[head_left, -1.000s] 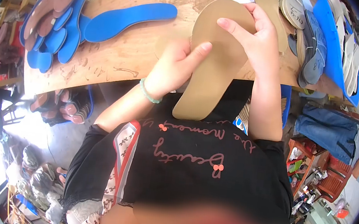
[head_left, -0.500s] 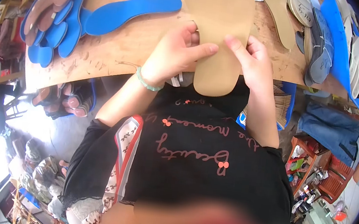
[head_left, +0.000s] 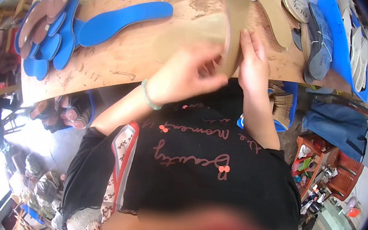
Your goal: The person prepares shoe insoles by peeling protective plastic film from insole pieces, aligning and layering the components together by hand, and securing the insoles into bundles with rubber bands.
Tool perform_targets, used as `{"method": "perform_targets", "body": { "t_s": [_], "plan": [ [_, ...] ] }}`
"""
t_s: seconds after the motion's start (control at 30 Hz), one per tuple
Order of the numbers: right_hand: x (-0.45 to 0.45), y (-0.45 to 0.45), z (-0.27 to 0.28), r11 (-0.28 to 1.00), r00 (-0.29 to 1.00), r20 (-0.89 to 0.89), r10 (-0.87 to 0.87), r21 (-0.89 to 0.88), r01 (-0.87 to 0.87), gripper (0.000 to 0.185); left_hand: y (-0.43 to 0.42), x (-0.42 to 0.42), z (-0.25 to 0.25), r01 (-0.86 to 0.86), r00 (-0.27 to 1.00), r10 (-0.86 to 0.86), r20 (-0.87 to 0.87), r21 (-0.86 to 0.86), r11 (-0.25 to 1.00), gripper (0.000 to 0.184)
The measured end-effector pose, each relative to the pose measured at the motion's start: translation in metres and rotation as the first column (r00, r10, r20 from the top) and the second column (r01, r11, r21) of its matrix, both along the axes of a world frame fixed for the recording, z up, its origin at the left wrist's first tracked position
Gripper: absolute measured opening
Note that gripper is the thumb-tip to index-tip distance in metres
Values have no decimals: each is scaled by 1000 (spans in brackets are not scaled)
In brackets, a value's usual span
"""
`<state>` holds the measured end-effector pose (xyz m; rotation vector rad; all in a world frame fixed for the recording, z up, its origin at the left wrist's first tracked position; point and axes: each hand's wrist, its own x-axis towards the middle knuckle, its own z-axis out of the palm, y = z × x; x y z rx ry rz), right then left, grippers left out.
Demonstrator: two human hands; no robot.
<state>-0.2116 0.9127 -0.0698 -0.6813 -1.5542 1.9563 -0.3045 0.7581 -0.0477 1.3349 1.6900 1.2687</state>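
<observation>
Tan insole (head_left: 235,21) turned nearly edge-on, right of the blue insole (head_left: 112,23), by the tabletop (head_left: 94,61); our left hand (head_left: 195,73) blurred on its side nearer the blue insole, our right hand (head_left: 253,68) along the other; we couldn't tell whether either grip clamped; we judged light, even finger pressure best against creasing

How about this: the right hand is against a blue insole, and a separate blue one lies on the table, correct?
The insole against the right hand is tan, not blue, as the head view shows. The separate blue insole does lie on the table.
</observation>
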Motion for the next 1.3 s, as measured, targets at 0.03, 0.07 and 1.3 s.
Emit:
{"method": "perform_targets", "body": {
  "t_s": [0.03, 0.07, 1.3],
  "plan": [
    [8, 7, 4, 985, 994, 2, 111, -135, -110, 28, -1, 5, 2, 137, 983, -144, 113, 68, 988, 65],
    [17, 15, 11, 939, 976, -10, 219, -269, -214, 29, -3, 9, 6, 263, 933, -291, 214, 147, 953, 74],
    [-3, 43, -19, -319, 144, -837, 527, -353, -880, 76, 34, -35, 46, -258, 765, -110, 635, 458, 851, 33]
  ]
}}
